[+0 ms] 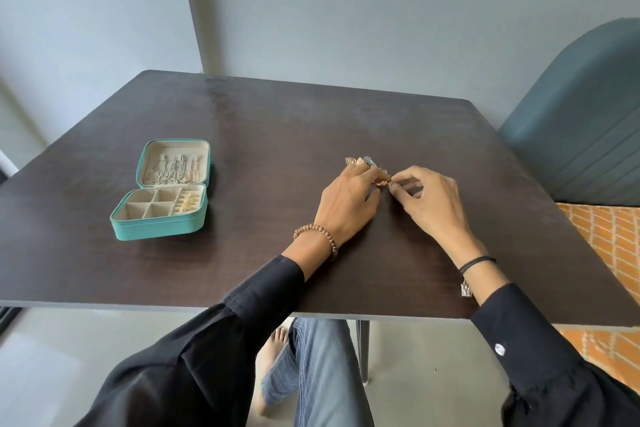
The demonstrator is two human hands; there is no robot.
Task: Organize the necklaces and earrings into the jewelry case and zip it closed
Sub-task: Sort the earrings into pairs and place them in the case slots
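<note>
We see a dark wooden surface [277, 121] filling the middle of the frame. At the left of the frame the teal jewelry case [157, 230] lies open on it, well apart from both hands. Its lid [143, 163] stands tilted back, and silver chains [173, 168] hang across the pale lining. The base is split into compartments. Those along its right side hold small gold pieces [187, 204]; we cannot tell exactly what they are.

Right of centre, the two hands meet just above the surface. The left hand [346, 204] has its fingers [360, 177] curled round a bunch of earrings [362, 162], whose gold filigree and a bluish bit stick out past the knuckles toward the top of the frame. The right hand [429, 198] pinches a small filigree earring [393, 184] between thumb and forefinger, its other fingers loosely bent. That earring sits just beside the left hand; we cannot tell whether the left fingers touch it too.

A bead bracelet [317, 232] circles the left wrist, and a cord bracelet [476, 262] with a small metal charm circles the right. Both forearms wear black sleeves and rest on the near edge of the surface. A teal chair [581, 135] stands at the right edge of the frame, and below it an orange patterned rug [616, 239] covers the floor.
</note>
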